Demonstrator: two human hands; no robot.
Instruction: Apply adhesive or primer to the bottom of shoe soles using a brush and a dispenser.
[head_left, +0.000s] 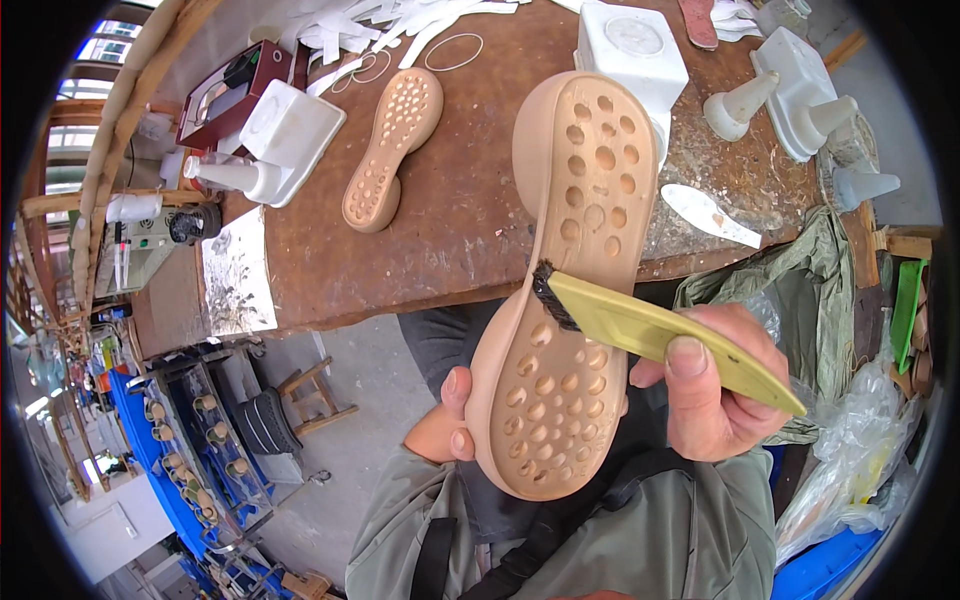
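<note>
A large tan shoe sole (600, 245) is held up in front of me, its inner face with many round hollows turned toward me. My left hand (438, 430) grips it around the lower left edge, most of the fingers hidden behind it. Closed around a brush (640, 325) with a flat yellow-green handle is my right hand (715, 395). The brush's dark bristles are at the sole's narrow middle, near its left edge; whether they touch is hard to tell. A second tan sole (395, 145) lies hollow side up on the brown table.
White plastic bottles with cone spouts stand at the table's (480, 230) left (290, 140) and right (795, 95). White strips (350, 30) lie at the back, a white cut-out piece (710, 215) at right. Clear plastic bags (850, 450) hang lower right. A rack with soles (190, 480) stands lower left.
</note>
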